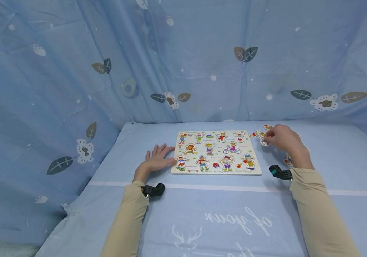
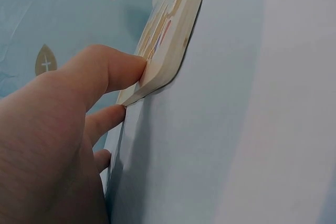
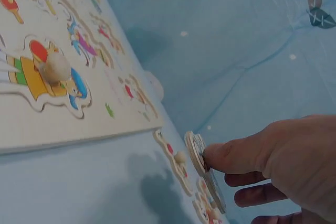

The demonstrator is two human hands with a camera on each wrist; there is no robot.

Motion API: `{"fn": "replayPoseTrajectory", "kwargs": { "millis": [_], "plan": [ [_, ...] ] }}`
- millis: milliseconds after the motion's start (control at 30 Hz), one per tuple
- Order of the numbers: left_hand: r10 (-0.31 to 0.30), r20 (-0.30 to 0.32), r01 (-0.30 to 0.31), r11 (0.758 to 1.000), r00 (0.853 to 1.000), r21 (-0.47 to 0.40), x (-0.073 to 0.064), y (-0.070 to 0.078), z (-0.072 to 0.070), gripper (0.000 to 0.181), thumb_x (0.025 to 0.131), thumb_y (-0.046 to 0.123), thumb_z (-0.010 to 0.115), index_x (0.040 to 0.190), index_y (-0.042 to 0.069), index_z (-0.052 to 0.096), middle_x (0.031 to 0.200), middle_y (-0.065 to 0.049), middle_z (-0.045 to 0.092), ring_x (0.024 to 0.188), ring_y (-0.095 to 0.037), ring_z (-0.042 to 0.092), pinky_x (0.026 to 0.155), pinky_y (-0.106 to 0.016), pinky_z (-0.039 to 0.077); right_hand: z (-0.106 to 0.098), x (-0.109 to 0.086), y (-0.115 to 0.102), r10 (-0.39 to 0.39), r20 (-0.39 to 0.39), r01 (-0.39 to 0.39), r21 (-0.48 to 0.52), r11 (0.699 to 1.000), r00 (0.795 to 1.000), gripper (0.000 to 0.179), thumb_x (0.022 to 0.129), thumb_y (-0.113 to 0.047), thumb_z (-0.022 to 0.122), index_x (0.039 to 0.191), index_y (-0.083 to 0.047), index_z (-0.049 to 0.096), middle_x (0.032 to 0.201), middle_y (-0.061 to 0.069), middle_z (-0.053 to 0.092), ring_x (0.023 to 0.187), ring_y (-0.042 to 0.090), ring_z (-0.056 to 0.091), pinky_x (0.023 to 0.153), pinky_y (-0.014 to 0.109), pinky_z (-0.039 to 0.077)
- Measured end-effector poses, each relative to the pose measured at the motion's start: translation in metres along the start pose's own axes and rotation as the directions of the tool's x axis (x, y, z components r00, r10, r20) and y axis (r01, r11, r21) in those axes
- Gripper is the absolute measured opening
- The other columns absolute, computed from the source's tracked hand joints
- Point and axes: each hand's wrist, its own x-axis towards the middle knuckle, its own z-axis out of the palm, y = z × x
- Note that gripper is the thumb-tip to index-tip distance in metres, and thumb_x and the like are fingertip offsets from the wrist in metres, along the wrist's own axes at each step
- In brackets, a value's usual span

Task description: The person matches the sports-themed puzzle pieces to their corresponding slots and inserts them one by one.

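A wooden peg puzzle board (image 1: 215,151) with cartoon sports figures lies flat on the blue cloth. My left hand (image 1: 159,157) rests flat beside its left edge with the fingers spread. In the left wrist view the thumb (image 2: 113,69) presses against the board's near corner (image 2: 163,72). My right hand (image 1: 280,137) is off the board's right side and pinches a loose puzzle piece (image 3: 197,153) that is tipped up on its edge, thumb (image 3: 231,156) against its face. Another loose piece (image 3: 176,162) lies flat right next to it.
More loose pieces lie on the cloth right of the board (image 1: 256,134) and by my right wrist (image 1: 287,159). Blue leaf-print fabric (image 1: 183,64) hangs close behind and to the left. A black wrist camera (image 1: 152,190) sits on each forearm.
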Motion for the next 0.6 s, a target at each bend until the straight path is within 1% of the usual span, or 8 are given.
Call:
{"fn": "replayPoseTrajectory", "kwargs": {
  "millis": [133, 333, 500, 600],
  "plan": [
    [-0.003, 0.001, 0.003, 1.0, 1.0, -0.003, -0.001, 0.001, 0.0, 0.072, 0.088, 0.052, 0.056, 0.153, 0.027, 0.037, 0.166, -0.01, 0.01, 0.152, -0.037, -0.009, 0.116, -0.064, -0.007, -0.001, 0.001, -0.006, -0.011, -0.003, 0.011, -0.004, 1.0, 1.0, 0.027, 0.093, -0.017, 0.063, 0.105, 0.005, 0.071, 0.104, 0.022, 0.063, 0.09, 0.034, 0.053, 0.071, 0.044, 0.048],
    [-0.004, 0.0, 0.004, 1.0, 1.0, 0.0, -0.001, 0.001, 0.0, 0.072, 0.088, 0.052, 0.055, 0.153, 0.027, 0.037, 0.166, -0.01, 0.01, 0.152, -0.038, -0.009, 0.117, -0.064, -0.007, 0.001, 0.002, -0.01, 0.011, 0.017, -0.011, 0.015, 1.0, 1.0, 0.028, 0.094, -0.019, 0.064, 0.107, 0.006, 0.07, 0.102, 0.022, 0.064, 0.088, 0.033, 0.053, 0.07, 0.042, 0.047],
    [-0.01, 0.001, 0.01, 1.0, 1.0, 0.001, 0.0, 0.0, 0.0, 0.073, 0.088, 0.053, 0.055, 0.153, 0.028, 0.036, 0.167, -0.01, 0.01, 0.152, -0.037, -0.009, 0.117, -0.064, -0.008, 0.001, 0.003, -0.012, -0.008, 0.014, 0.008, 0.002, 1.0, 1.0, 0.027, 0.094, -0.019, 0.065, 0.105, 0.005, 0.071, 0.098, 0.02, 0.065, 0.085, 0.032, 0.054, 0.069, 0.041, 0.048],
    [-0.012, 0.002, 0.012, 1.0, 1.0, 0.002, 0.001, 0.0, 0.001, 0.073, 0.088, 0.053, 0.056, 0.153, 0.027, 0.037, 0.167, -0.01, 0.01, 0.152, -0.037, -0.009, 0.117, -0.064, -0.008, 0.001, 0.004, -0.015, -0.017, 0.005, 0.017, -0.008, 1.0, 1.0, 0.027, 0.094, -0.019, 0.065, 0.105, 0.005, 0.071, 0.098, 0.019, 0.065, 0.085, 0.031, 0.054, 0.069, 0.041, 0.048]
  ]
}}
